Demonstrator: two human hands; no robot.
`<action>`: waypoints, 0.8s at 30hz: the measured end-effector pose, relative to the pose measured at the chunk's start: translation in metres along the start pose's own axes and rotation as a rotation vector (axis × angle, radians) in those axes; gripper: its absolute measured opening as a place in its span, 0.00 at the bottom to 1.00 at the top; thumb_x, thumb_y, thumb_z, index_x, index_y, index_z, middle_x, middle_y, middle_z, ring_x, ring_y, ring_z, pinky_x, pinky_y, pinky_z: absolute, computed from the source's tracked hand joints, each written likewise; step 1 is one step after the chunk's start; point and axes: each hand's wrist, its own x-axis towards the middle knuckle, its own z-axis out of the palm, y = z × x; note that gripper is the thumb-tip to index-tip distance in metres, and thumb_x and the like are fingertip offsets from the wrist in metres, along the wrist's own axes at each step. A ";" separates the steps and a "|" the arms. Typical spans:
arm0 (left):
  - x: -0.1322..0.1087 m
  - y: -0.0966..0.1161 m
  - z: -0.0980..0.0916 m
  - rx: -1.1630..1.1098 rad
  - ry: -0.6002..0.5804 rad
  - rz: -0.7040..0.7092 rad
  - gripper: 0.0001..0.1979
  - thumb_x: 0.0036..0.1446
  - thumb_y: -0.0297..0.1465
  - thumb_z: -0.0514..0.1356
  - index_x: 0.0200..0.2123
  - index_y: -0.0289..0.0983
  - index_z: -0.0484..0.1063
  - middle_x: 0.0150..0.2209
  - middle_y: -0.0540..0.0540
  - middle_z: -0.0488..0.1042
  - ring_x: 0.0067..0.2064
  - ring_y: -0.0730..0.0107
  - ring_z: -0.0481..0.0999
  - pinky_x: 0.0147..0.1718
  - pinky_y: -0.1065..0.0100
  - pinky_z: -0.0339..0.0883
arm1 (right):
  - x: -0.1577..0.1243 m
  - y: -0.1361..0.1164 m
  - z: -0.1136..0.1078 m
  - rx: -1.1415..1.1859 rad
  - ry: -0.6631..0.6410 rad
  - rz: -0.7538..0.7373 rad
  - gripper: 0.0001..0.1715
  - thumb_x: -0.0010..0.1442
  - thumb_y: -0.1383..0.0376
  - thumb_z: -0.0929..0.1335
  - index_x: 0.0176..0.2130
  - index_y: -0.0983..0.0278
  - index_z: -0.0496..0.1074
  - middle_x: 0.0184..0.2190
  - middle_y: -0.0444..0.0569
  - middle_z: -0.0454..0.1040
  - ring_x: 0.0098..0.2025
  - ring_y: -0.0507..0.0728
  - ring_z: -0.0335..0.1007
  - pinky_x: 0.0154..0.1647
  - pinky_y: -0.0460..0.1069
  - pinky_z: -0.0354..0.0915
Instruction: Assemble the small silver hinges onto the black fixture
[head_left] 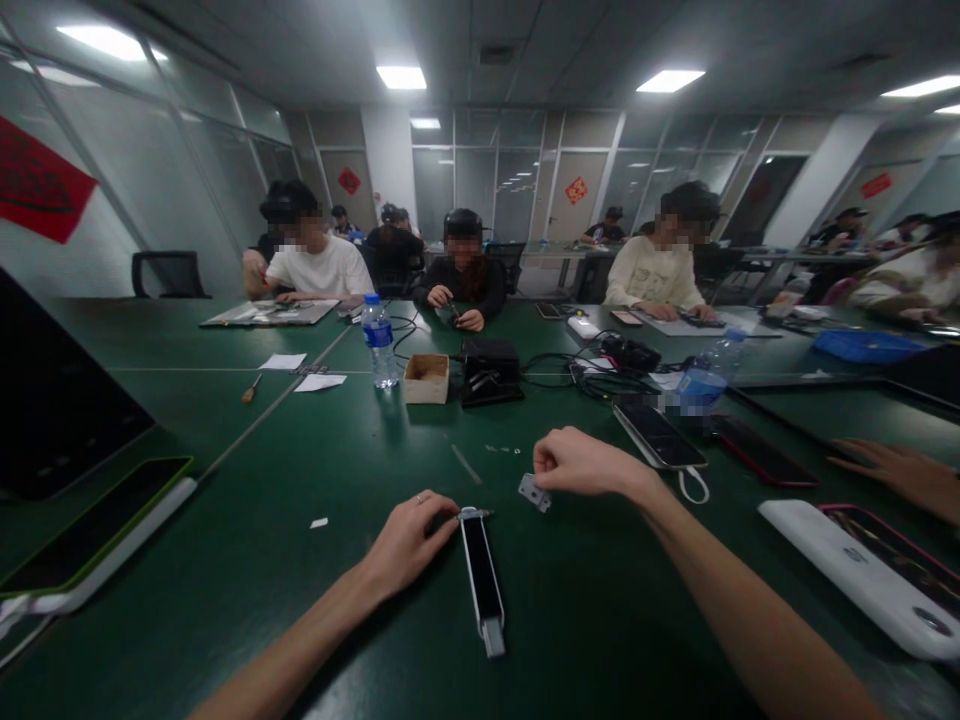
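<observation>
My left hand rests on the green table, thumb and forefinger closed at the far end of a long, narrow device. This device has a black face, a white frame and a pale tab at its near end. A thin metal piece lies across its far end beside my fingertips. Raised a little to the right, my right hand pinches a small grey metal plate with holes in it. A clear thin strip and several tiny pieces lie beyond both hands.
Behind stand a water bottle, an open small box and a black stand with cables. Phones and a white power bank lie right. A dark screen stands left. A neighbour's hand rests at right; people sit opposite.
</observation>
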 end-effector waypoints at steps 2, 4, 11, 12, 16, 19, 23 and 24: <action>0.001 -0.003 0.004 0.003 0.046 -0.002 0.10 0.62 0.34 0.53 0.41 0.38 0.71 0.38 0.47 0.72 0.35 0.68 0.70 0.37 0.68 0.66 | 0.004 -0.015 0.011 0.085 0.035 -0.097 0.10 0.52 0.61 0.67 0.30 0.66 0.73 0.27 0.47 0.76 0.28 0.52 0.69 0.25 0.45 0.60; 0.002 -0.005 0.007 0.003 0.078 -0.003 0.09 0.62 0.33 0.53 0.40 0.38 0.71 0.37 0.47 0.72 0.35 0.68 0.71 0.36 0.68 0.66 | 0.008 -0.028 0.024 0.176 0.073 -0.151 0.10 0.52 0.62 0.67 0.32 0.66 0.72 0.27 0.46 0.76 0.27 0.51 0.70 0.25 0.44 0.60; 0.001 -0.012 0.000 0.002 0.063 0.005 0.11 0.59 0.35 0.57 0.44 0.38 0.69 0.38 0.48 0.72 0.31 0.70 0.70 0.32 0.69 0.64 | 0.018 -0.045 0.058 0.270 0.209 -0.157 0.09 0.52 0.67 0.67 0.35 0.68 0.72 0.27 0.47 0.77 0.28 0.52 0.72 0.28 0.44 0.63; 0.000 -0.012 -0.003 0.008 0.067 0.000 0.13 0.59 0.36 0.58 0.45 0.38 0.68 0.38 0.48 0.72 0.31 0.71 0.69 0.32 0.69 0.64 | 0.018 -0.046 0.060 0.282 0.224 -0.145 0.09 0.53 0.66 0.66 0.36 0.68 0.72 0.27 0.47 0.77 0.28 0.52 0.72 0.28 0.44 0.63; -0.003 -0.005 -0.013 0.017 0.092 -0.009 0.26 0.53 0.37 0.63 0.53 0.37 0.61 0.43 0.46 0.70 0.33 0.68 0.69 0.35 0.66 0.65 | 0.017 -0.051 0.066 0.328 0.276 -0.107 0.11 0.55 0.65 0.67 0.38 0.68 0.72 0.29 0.49 0.77 0.30 0.53 0.72 0.29 0.44 0.64; -0.005 0.005 -0.016 0.009 0.081 0.014 0.27 0.50 0.38 0.65 0.52 0.39 0.62 0.46 0.45 0.69 0.39 0.65 0.70 0.39 0.64 0.66 | 0.015 -0.056 0.071 0.379 0.271 -0.114 0.11 0.56 0.65 0.67 0.39 0.68 0.72 0.31 0.49 0.77 0.31 0.52 0.72 0.30 0.44 0.65; -0.007 0.011 -0.018 0.006 0.042 0.057 0.22 0.51 0.37 0.64 0.48 0.39 0.66 0.46 0.44 0.70 0.45 0.61 0.70 0.45 0.62 0.65 | 0.015 -0.060 0.077 0.437 0.216 -0.123 0.11 0.57 0.63 0.67 0.39 0.68 0.72 0.34 0.49 0.77 0.33 0.52 0.72 0.31 0.44 0.66; -0.007 0.011 -0.020 0.012 0.035 0.065 0.21 0.51 0.36 0.63 0.48 0.39 0.67 0.45 0.44 0.70 0.45 0.61 0.70 0.45 0.62 0.65 | 0.016 -0.059 0.078 0.435 0.212 -0.124 0.12 0.57 0.62 0.67 0.39 0.68 0.72 0.34 0.49 0.76 0.33 0.52 0.72 0.31 0.44 0.66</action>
